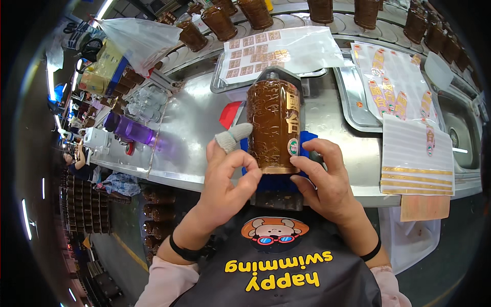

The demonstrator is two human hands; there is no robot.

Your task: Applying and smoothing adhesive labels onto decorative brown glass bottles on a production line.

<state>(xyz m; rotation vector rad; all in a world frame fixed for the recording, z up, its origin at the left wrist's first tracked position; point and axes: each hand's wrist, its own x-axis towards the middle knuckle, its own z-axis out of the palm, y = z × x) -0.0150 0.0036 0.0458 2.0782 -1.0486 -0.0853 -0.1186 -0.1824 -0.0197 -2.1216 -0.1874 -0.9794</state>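
Observation:
A brown glass bottle (266, 123) with raised texture, gold characters and a small round green-and-white sticker (292, 147) lies in front of me, neck end away, on a stand with blue padding (308, 137). A narrow gold strip (276, 170) crosses its base end. At the strip's left end, my left hand (230, 176) is closed, thumb and curled finger together on it; a knit cot covers its index finger. My right hand (326, 176) touches the bottle's lower right edge beside the sticker. Its thumb and fingers are bent but apart, close to the strip's other end.
A sheet of gold labels (255, 51) lies on a metal tray behind the bottle. To the right are a tray (358, 110) with sticker sheets, a sheet of gold strips (417, 176) and a sink (463, 133). A purple bottle (130, 128) stands left. More brown bottles (219, 23) line the conveyor.

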